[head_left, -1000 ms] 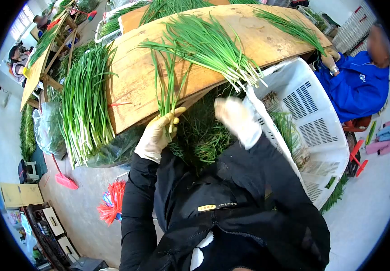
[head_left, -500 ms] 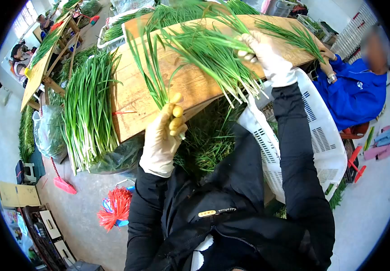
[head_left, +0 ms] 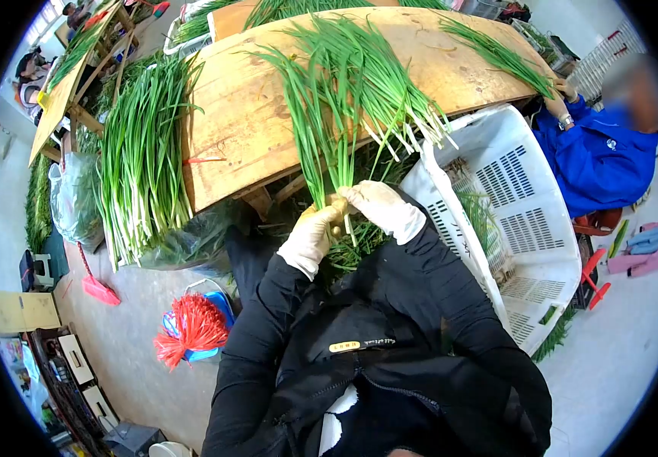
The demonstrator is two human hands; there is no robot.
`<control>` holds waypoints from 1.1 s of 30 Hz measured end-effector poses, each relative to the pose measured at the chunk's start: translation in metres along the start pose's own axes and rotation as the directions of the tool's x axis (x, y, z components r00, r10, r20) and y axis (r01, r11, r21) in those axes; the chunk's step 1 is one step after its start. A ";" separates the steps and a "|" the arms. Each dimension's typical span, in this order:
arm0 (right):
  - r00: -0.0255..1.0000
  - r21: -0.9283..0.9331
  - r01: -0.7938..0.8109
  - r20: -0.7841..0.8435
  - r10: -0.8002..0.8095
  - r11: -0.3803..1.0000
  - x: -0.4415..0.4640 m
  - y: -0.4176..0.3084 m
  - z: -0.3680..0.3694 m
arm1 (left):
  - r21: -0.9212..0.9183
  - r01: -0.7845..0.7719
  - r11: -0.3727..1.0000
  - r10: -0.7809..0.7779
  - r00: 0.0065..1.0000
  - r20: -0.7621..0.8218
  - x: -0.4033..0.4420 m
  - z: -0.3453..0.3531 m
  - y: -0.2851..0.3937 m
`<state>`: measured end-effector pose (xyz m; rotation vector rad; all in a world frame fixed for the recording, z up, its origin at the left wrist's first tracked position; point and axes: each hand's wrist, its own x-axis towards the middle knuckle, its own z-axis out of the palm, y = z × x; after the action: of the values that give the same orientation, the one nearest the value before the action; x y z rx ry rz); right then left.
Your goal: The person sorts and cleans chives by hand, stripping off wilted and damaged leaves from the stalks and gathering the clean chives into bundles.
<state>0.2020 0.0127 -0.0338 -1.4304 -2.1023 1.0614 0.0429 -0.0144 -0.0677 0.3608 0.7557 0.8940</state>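
Both my gloved hands are together just in front of the wooden table's near edge. My left hand [head_left: 315, 232] is closed around the white ends of a few garlic chives [head_left: 302, 126], whose leaves rest on the table. Right beside it, my right hand [head_left: 381, 209] pinches the lower stems of another small bunch of chives [head_left: 342, 141]. The fingertips nearly touch, and parts of the stems are hidden behind them. A loose fan of chives [head_left: 397, 91] lies on the table beyond, white ends toward me.
A thick heap of chives [head_left: 142, 152] hangs over the left end of the wooden table [head_left: 241, 99]. At right stands a white perforated basket [head_left: 531, 198]. A person in blue [head_left: 599, 164] handles chives at the far right. Red strands [head_left: 193, 324] sit in a blue bucket on the floor.
My right hand has come down and left from above the table to beside my left hand, bringing chives with it. My left hand has shifted slightly right and nearer to me.
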 end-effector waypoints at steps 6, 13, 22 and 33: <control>0.918 -0.228 -0.048 -0.393 -0.047 0.972 0.012 -0.033 -0.045 | 0.069 0.037 0.997 -0.041 0.998 0.053 -0.005 0.004 0.009; 0.977 -0.727 0.122 -0.033 -0.212 0.675 0.086 -0.012 -0.052 | 0.138 0.002 0.990 -0.001 1.000 -0.006 -0.006 0.000 0.009; 0.939 -0.255 0.203 -0.224 -0.262 0.945 0.117 -0.053 -0.157 | 0.123 -0.027 0.992 0.024 0.999 0.031 -0.007 -0.005 0.017; 0.733 0.102 0.567 -0.515 -0.444 0.818 -0.012 -0.184 -0.253 | 0.058 0.017 0.998 -0.017 1.000 0.001 -0.007 -0.014 0.014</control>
<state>0.2636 0.0597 0.2697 -0.7933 -1.7590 0.6407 0.0223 -0.0116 -0.0660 0.4054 0.7831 0.8568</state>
